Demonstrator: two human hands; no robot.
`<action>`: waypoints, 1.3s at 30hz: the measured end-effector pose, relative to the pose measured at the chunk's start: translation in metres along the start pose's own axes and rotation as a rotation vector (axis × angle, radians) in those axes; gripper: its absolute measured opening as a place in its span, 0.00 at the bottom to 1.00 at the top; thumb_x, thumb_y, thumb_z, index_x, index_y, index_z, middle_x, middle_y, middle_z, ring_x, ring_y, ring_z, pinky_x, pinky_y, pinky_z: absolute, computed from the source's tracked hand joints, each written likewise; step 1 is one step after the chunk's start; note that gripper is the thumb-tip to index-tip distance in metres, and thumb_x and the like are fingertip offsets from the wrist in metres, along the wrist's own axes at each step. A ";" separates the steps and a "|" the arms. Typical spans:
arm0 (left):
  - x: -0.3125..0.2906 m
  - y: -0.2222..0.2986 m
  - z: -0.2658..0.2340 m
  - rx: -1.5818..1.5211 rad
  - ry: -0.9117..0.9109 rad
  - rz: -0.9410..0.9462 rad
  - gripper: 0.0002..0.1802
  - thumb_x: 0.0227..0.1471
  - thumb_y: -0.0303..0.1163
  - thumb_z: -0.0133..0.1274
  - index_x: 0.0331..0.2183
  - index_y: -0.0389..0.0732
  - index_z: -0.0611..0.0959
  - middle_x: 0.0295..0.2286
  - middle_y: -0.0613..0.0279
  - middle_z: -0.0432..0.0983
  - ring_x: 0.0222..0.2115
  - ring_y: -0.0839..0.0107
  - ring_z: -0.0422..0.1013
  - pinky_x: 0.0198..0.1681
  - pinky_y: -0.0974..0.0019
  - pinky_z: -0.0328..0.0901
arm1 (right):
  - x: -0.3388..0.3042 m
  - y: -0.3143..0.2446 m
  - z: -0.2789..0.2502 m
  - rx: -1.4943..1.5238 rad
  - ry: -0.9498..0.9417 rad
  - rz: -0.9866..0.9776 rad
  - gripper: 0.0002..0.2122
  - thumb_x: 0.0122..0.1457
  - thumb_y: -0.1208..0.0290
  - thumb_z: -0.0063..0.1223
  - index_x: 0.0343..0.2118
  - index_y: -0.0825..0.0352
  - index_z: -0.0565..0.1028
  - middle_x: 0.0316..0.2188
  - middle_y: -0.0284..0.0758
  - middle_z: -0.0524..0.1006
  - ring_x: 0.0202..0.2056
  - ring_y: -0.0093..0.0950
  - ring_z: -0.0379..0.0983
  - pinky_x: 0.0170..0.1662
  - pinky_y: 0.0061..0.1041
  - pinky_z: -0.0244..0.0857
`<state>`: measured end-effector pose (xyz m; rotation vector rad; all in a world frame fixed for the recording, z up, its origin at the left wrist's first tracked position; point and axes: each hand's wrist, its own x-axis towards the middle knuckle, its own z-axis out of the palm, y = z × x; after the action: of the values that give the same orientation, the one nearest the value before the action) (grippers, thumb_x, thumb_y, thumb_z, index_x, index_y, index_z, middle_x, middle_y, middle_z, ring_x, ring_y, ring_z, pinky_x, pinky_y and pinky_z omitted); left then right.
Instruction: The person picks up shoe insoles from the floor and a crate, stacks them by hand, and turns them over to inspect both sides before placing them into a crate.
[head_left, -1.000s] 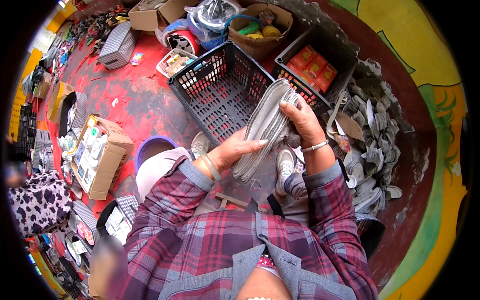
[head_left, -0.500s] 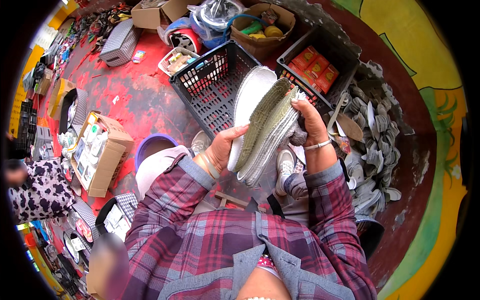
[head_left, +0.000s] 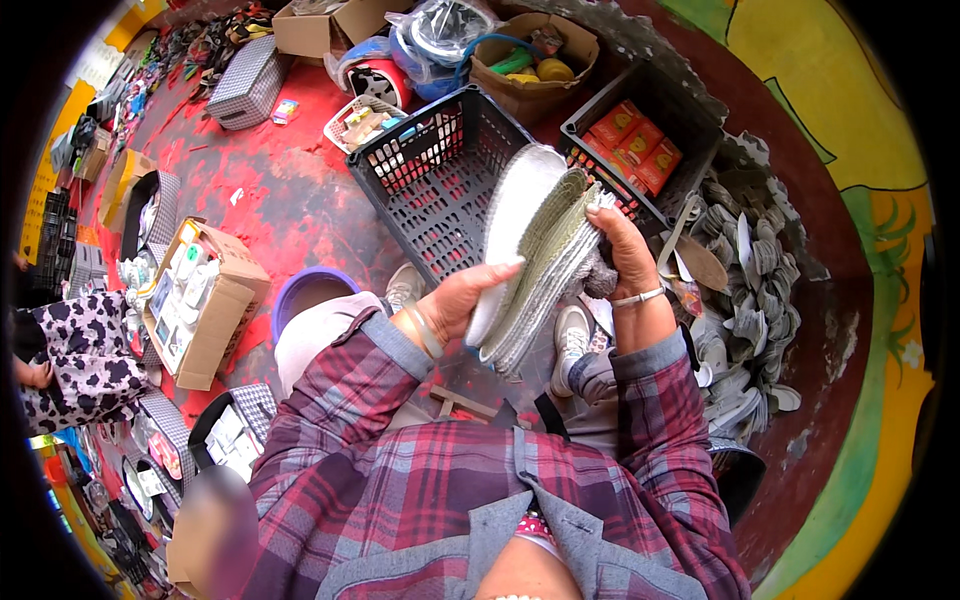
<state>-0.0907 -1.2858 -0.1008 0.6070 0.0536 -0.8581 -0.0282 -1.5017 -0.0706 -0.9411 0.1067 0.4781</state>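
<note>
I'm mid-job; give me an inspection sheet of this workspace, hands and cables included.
Surface: floor, red and dark, patchy.
Job's things: stack of sole-shaped pieces, white and greenish, slightly fanned; black crate beyond.
Clutter: grey pile of sole-like pieces at right; orange boxes in a dark crate; purple basin and cardboard box at left.
Left hand: holds the stack's left side.
Right hand: grips its right side; grey bunched item near palm, kind unclear.
Cables: none certain; thin blue strand by the brown bag may be cord.
Surroundings: painted wall at right; another person at far left.
</note>
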 end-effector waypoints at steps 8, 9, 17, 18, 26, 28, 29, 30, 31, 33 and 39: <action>0.019 -0.020 -0.006 0.951 0.114 0.289 0.49 0.42 0.38 0.63 0.58 0.37 0.53 0.51 0.57 0.60 0.53 0.71 0.56 0.56 0.66 0.52 | 0.008 0.021 0.000 -0.341 0.050 -0.063 0.23 0.48 0.62 0.64 0.43 0.69 0.67 0.35 0.33 0.72 0.36 0.22 0.69 0.41 0.22 0.65; 0.019 -0.021 -0.008 0.960 0.130 0.257 0.49 0.42 0.39 0.63 0.58 0.37 0.52 0.51 0.57 0.60 0.53 0.70 0.56 0.57 0.65 0.52 | 0.008 0.021 0.000 -0.312 0.045 -0.046 0.23 0.48 0.63 0.63 0.43 0.69 0.67 0.35 0.33 0.72 0.35 0.22 0.69 0.40 0.22 0.65; 0.015 -0.007 0.012 0.558 0.027 0.285 0.48 0.48 0.47 0.57 0.59 0.38 0.50 0.53 0.57 0.58 0.54 0.69 0.55 0.57 0.65 0.51 | 0.011 0.013 0.000 -0.240 0.004 -0.046 0.18 0.51 0.66 0.58 0.41 0.69 0.68 0.34 0.32 0.73 0.34 0.21 0.69 0.40 0.21 0.65; 0.017 -0.010 0.006 0.566 0.056 0.319 0.46 0.49 0.48 0.56 0.59 0.38 0.51 0.52 0.58 0.59 0.53 0.70 0.56 0.56 0.66 0.53 | 0.010 0.011 0.002 -0.261 -0.006 -0.063 0.18 0.51 0.66 0.58 0.41 0.69 0.68 0.34 0.32 0.73 0.35 0.20 0.69 0.40 0.21 0.65; 0.009 -0.001 0.005 0.256 -0.064 0.178 0.37 0.53 0.45 0.52 0.56 0.34 0.59 0.49 0.57 0.66 0.49 0.69 0.64 0.54 0.65 0.58 | 0.006 0.007 0.001 -0.184 -0.074 -0.052 0.19 0.52 0.64 0.57 0.44 0.69 0.69 0.36 0.31 0.74 0.36 0.21 0.70 0.41 0.21 0.65; 0.007 -0.001 0.000 0.120 -0.118 0.136 0.37 0.53 0.48 0.51 0.56 0.34 0.61 0.49 0.52 0.66 0.49 0.64 0.66 0.53 0.61 0.60 | 0.002 0.003 0.003 -0.138 -0.046 -0.017 0.19 0.52 0.64 0.57 0.44 0.69 0.69 0.36 0.32 0.74 0.35 0.21 0.71 0.41 0.21 0.66; 0.007 -0.002 -0.002 0.086 -0.121 0.135 0.37 0.53 0.48 0.51 0.56 0.34 0.61 0.50 0.51 0.66 0.49 0.63 0.66 0.54 0.60 0.60 | 0.001 0.002 0.003 -0.115 -0.033 0.000 0.19 0.52 0.64 0.56 0.44 0.69 0.69 0.36 0.32 0.75 0.35 0.22 0.71 0.41 0.21 0.66; 0.006 -0.002 -0.004 0.052 -0.125 0.133 0.37 0.53 0.47 0.51 0.56 0.34 0.61 0.50 0.51 0.66 0.50 0.62 0.65 0.54 0.59 0.59 | 0.001 0.003 0.000 -0.082 -0.022 0.003 0.18 0.52 0.65 0.56 0.43 0.69 0.70 0.35 0.32 0.75 0.34 0.23 0.72 0.40 0.22 0.67; 0.006 -0.002 -0.005 0.018 -0.127 0.133 0.37 0.53 0.47 0.50 0.56 0.34 0.61 0.50 0.50 0.65 0.50 0.62 0.65 0.54 0.58 0.59 | 0.000 0.002 0.002 -0.065 -0.018 0.002 0.18 0.52 0.65 0.56 0.43 0.69 0.70 0.35 0.32 0.75 0.34 0.23 0.72 0.40 0.22 0.67; 0.006 -0.003 -0.008 -0.035 -0.142 0.147 0.36 0.53 0.47 0.50 0.56 0.35 0.60 0.51 0.50 0.65 0.51 0.61 0.65 0.55 0.57 0.59 | -0.003 0.000 0.007 -0.032 -0.009 0.001 0.18 0.52 0.65 0.56 0.43 0.69 0.70 0.35 0.33 0.75 0.34 0.23 0.72 0.40 0.22 0.67; 0.007 0.000 -0.001 0.048 -0.117 0.184 0.36 0.54 0.40 0.51 0.58 0.36 0.56 0.52 0.54 0.63 0.51 0.63 0.63 0.55 0.60 0.58 | -0.004 -0.003 0.008 -0.031 -0.017 0.004 0.17 0.52 0.66 0.56 0.43 0.68 0.69 0.34 0.33 0.75 0.34 0.23 0.72 0.39 0.21 0.67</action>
<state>-0.0859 -1.2903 -0.1035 0.5962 -0.1277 -0.7166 -0.0312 -1.4976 -0.0625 -0.9671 0.0855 0.4926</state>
